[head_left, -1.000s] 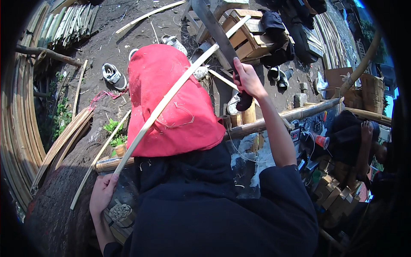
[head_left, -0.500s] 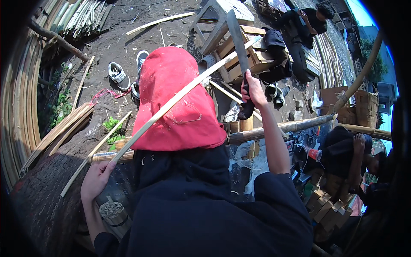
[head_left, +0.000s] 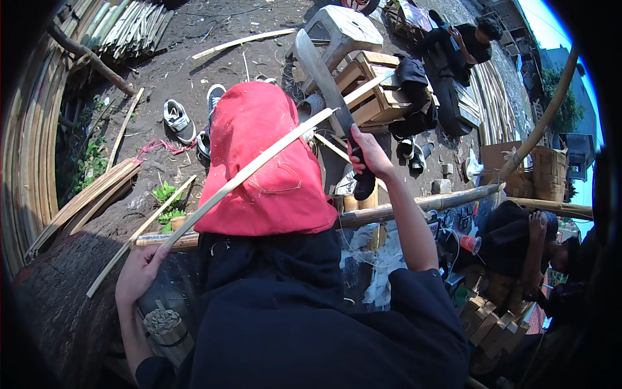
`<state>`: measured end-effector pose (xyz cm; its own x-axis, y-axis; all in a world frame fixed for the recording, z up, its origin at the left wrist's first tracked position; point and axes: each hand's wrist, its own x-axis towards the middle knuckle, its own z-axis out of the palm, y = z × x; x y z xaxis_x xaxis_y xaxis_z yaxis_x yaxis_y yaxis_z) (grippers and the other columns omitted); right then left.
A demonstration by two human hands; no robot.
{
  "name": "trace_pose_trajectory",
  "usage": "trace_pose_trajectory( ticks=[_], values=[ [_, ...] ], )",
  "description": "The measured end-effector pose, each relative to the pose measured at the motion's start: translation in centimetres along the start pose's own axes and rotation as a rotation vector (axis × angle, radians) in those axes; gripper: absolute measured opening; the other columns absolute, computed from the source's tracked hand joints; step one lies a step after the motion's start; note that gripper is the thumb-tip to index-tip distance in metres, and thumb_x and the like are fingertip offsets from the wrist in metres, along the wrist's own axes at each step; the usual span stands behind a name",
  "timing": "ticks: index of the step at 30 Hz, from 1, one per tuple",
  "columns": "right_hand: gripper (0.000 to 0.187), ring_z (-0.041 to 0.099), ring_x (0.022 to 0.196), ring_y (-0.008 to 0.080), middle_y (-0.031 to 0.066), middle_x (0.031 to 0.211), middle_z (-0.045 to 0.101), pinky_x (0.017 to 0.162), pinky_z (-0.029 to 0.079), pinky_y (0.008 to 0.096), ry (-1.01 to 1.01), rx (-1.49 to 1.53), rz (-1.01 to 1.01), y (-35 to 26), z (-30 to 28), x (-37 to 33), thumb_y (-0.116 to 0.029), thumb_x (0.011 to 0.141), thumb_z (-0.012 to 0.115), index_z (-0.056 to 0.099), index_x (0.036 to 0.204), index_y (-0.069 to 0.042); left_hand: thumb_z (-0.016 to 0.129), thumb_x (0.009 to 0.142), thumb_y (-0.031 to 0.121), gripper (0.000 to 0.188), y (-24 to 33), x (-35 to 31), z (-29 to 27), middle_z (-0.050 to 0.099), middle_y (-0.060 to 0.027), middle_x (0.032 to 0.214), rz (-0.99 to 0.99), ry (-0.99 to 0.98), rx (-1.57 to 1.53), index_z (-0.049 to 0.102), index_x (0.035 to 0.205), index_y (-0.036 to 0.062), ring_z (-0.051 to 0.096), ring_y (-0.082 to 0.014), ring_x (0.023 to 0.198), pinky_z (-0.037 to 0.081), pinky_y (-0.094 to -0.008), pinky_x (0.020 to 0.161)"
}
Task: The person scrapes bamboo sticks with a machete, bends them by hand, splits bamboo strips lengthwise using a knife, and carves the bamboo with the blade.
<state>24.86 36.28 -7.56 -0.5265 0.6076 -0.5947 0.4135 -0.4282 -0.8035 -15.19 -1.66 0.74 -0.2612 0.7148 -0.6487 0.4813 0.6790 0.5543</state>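
Machete [head_left: 321, 70] just tipped left, so it now crosses bamboo strip [head_left: 249, 174] more squarely near far end. Right hand [head_left: 368, 154] wrapped snug round handle; left hand [head_left: 139, 271] pinching strip's near end. Strip slants over red cloth [head_left: 256, 113], near left to far right.

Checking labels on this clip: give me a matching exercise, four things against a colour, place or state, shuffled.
Things
1. Left hand
2. Cloth
3. Right hand
4. Stool

Descriptions
A. grips the big knife by its black handle
B. whitish, on the ground beside the wooden crate
C. holds the near end of the wood strip
D. red, with the strip slanting across it

Pairs: 1-C, 2-D, 3-A, 4-B
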Motion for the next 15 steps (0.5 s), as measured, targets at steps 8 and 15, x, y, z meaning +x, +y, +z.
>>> trace_pose_trajectory(
  ticks=[8, 15],
  values=[
    [0.058, 0.038, 0.041, 0.008, -0.0021, 0.056, 0.041, 0.04, 0.036, 0.0262, -0.141, 0.009, -0.012, 0.4, 4.3, -0.6, -0.056, 0.105, 0.04, 0.047, 0.074, -0.008, 0.053, 0.104, 0.033, 0.048, 1.3, 1.4, 0.4, 0.033, -0.0039, 0.058, 0.033, -0.045, -0.013, 0.052, 0.077, -0.0066, 0.032, -0.0094, 0.056, 0.028, -0.035, 0.051],
    [0.062, 0.04, 0.039, 0.0085, 0.0005, 0.055, 0.043, 0.038, 0.038, 0.0253, 0.039, -0.054, -0.075, -0.1, 2.6, -0.3, -0.058, 0.105, 0.036, 0.047, 0.075, -0.005, 0.052, 0.105, 0.032, 0.047, 1.7, 1.1, 0.9, 0.034, -0.0052, 0.057, 0.054, -0.037, 0.016, 0.053, 0.079, -0.007, 0.033, -0.0097, 0.056, 0.029, -0.0354, 0.051]
  ],
)
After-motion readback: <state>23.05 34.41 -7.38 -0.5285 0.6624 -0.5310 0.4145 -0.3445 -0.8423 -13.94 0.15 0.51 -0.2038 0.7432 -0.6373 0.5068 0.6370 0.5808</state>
